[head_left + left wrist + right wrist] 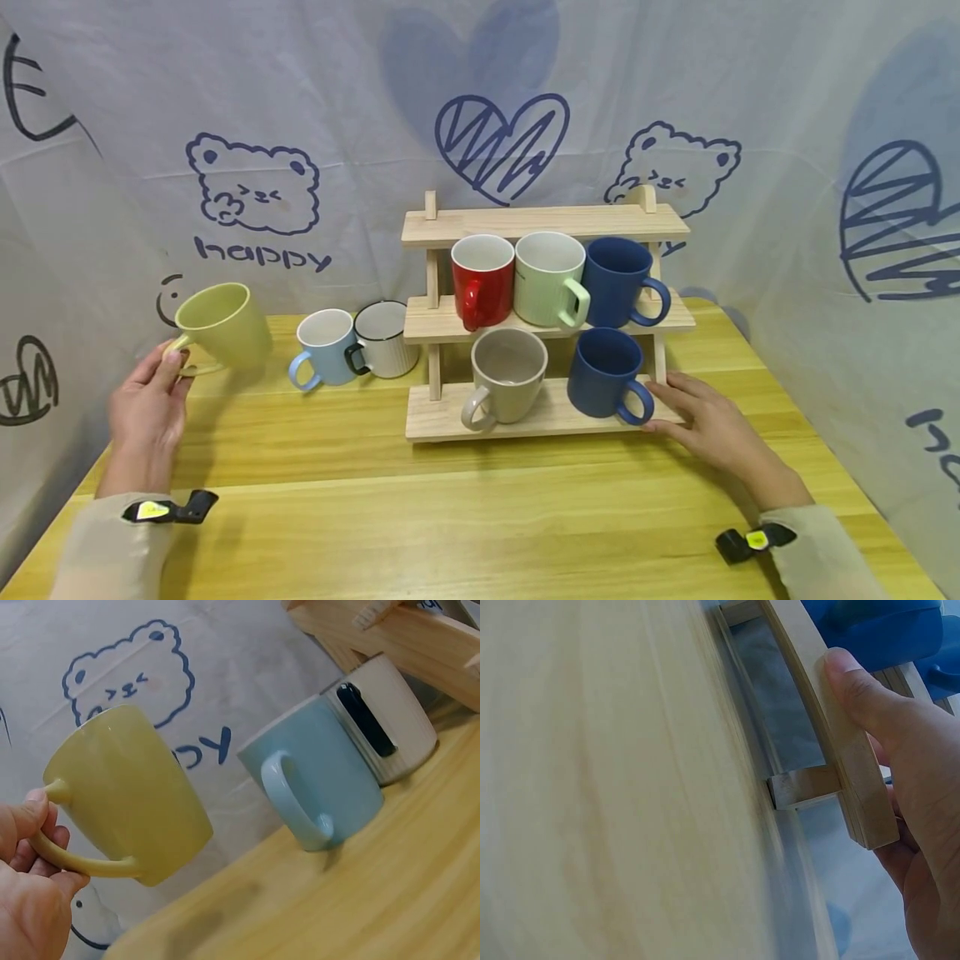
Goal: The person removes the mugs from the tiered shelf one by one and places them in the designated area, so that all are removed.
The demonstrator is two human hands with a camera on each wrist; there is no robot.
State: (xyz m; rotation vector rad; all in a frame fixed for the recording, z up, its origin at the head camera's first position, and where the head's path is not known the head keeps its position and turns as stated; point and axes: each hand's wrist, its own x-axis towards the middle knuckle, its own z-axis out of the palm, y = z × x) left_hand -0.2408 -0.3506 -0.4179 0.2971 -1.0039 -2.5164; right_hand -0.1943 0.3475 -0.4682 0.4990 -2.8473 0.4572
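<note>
My left hand (150, 404) grips a yellow mug (228, 329) by its handle. The mug is tilted and held off the table, left of a light blue mug (332, 354). In the left wrist view, thumb and fingers pinch the handle of the yellow mug (135, 802). On the right, my other hand (708, 421) holds the right end of a three-tier wooden rack (450, 427) at its lowest shelf. The right wrist view has the thumb on the shelf (859, 780) and the fingers partly hidden behind it. A dark blue mug (606, 375) stands beside that hand.
A white mug (386, 342) with a black handle stands between the light blue mug and the rack. The middle shelf bears a red mug (491, 287), a pale green mug (546, 287) and another dark blue mug (615, 287). A beige mug (510, 379) sits on the lowest shelf.
</note>
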